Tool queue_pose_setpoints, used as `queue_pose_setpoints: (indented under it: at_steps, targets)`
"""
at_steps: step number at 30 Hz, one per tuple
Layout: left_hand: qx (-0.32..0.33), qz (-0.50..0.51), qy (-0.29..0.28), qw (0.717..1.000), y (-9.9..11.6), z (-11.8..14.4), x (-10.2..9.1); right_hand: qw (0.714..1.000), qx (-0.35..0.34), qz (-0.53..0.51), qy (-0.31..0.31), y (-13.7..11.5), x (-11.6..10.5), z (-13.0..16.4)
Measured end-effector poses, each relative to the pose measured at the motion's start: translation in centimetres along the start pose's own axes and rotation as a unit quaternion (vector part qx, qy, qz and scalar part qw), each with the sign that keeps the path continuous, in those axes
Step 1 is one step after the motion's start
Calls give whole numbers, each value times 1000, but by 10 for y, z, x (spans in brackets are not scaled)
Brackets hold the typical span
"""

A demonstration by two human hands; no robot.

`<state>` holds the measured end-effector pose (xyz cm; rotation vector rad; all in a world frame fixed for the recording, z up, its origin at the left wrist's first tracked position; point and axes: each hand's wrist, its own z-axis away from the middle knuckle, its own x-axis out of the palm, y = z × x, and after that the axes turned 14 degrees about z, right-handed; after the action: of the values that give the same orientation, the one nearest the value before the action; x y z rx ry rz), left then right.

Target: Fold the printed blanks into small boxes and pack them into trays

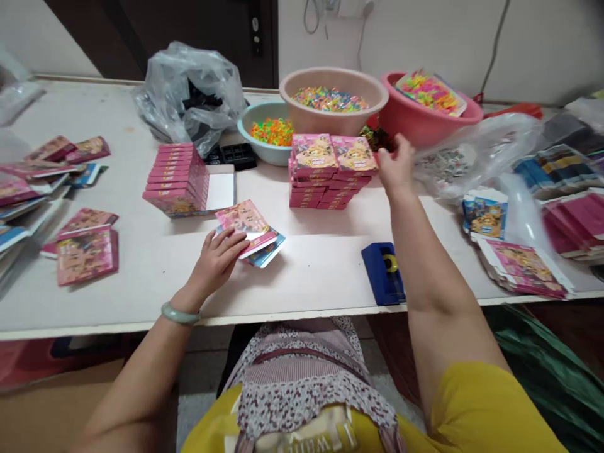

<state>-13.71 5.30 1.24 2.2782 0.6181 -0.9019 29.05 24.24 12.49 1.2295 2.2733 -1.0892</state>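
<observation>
Loose cards [249, 231] are pinned flat to the table [321, 264] under the left hand's [218, 259] spread fingers, while the right hand [397, 165] is stretched beside the box stack [330, 171], grip unclear.

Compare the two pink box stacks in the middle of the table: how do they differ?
The left stack is one column that leans, its side toward the camera; the right stack is two columns side by side, upright, with cartoon covers facing up. The right hand is at the right stack; neither hand touches the left stack. Both hold flat pink boxes.
</observation>
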Motion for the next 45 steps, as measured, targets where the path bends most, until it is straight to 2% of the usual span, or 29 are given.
queue_pose_setpoints:
  at_steps: [2,3,6,8,10,12,14,16,19,21,23,26,27,29,31,33,35,38,40,42,45]
  targets:
    - [12,20,62,998,0,0,-10,996,-72,-16,46,-27,-11,34]
    - [8,28,100,995,3,0,-17,994,-95,-37,32,-46,-16,55]
    - [-34,64,255,964,27,-3,-30,978,-151,-115,-84,-108,-27,128]
    - [-63,127,323,936,53,-7,-23,963,-156,-166,-145,-138,-28,174]
    - [-75,206,340,914,80,-10,-1,960,-110,-197,-165,-149,-22,211]
    - [-77,264,329,904,101,-9,29,967,-37,-212,-139,-144,-13,240]
    - [-81,290,297,906,112,-5,56,972,15,-213,-93,-129,-7,261]
    - [-73,292,241,923,114,0,74,976,20,-198,-84,-112,-8,275]
    - [-35,265,175,948,115,7,81,976,6,-173,-128,-98,-18,282]
    - [-26,256,166,952,120,7,81,975,4,-174,-141,-96,-25,281]
    - [-51,271,175,945,126,4,82,972,17,-182,-146,-97,-31,276]
    - [-117,325,206,916,132,-2,86,961,57,-219,-162,-96,-35,270]
    - [-120,338,200,912,132,-2,87,957,55,-226,-171,-94,-37,268]
    - [-78,345,158,922,129,-3,83,955,6,-224,-193,-90,-41,265]
    - [-6,330,97,939,127,-3,77,950,-63,-212,-219,-87,-46,264]
    - [26,315,77,946,129,-4,71,945,-92,-207,-236,-87,-51,263]
    - [6,313,93,945,135,-8,68,948,-70,-202,-238,-93,-53,263]
    - [-52,328,127,935,145,-17,70,950,2,-212,-231,-106,-53,263]
    - [-65,339,134,929,147,-21,71,945,35,-223,-235,-112,-53,261]
    - [-41,342,120,931,144,-22,70,946,36,-219,-237,-113,-56,261]
    - [45,337,58,939,131,-14,66,951,-27,-193,-239,-107,-63,263]
